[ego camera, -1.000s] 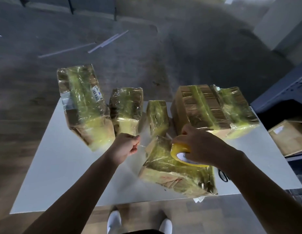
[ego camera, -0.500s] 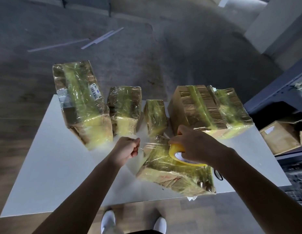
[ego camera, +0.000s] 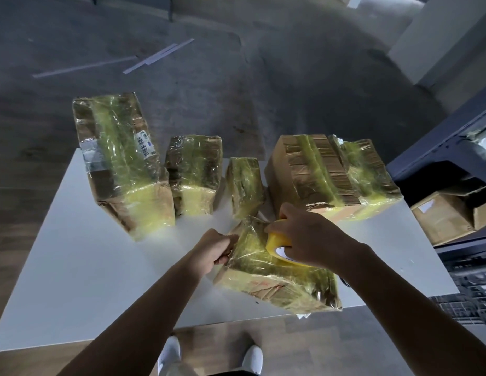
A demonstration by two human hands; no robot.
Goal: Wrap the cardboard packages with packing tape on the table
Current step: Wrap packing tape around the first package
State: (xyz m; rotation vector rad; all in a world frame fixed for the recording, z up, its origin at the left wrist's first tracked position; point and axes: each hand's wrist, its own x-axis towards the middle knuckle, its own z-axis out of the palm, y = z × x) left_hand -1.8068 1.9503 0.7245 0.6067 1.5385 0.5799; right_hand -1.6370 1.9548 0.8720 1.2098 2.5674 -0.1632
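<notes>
A flat cardboard package (ego camera: 274, 278) wrapped in yellowish clear tape lies at the near edge of the white table (ego camera: 73, 261). My right hand (ego camera: 309, 237) grips a yellow roll of packing tape (ego camera: 277, 244) on top of it. My left hand (ego camera: 213, 251) pinches the free tape end against the package's left edge. Behind stand several other taped packages: a tall one (ego camera: 119, 164) at the left, a middle one (ego camera: 194, 172), a small one (ego camera: 244, 185) and a large double one (ego camera: 331, 175) at the right.
Black scissor handles (ego camera: 345, 282) peek out by my right wrist. Open cardboard boxes (ego camera: 451, 213) sit under dark shelving at the right. White strips (ego camera: 155, 57) lie on the grey floor beyond the table. My white shoes (ego camera: 168, 354) show below the table edge.
My left hand has moved right, bringing the stretched tape end down onto the package's left edge. The right hand with the roll has stayed on top of the package.
</notes>
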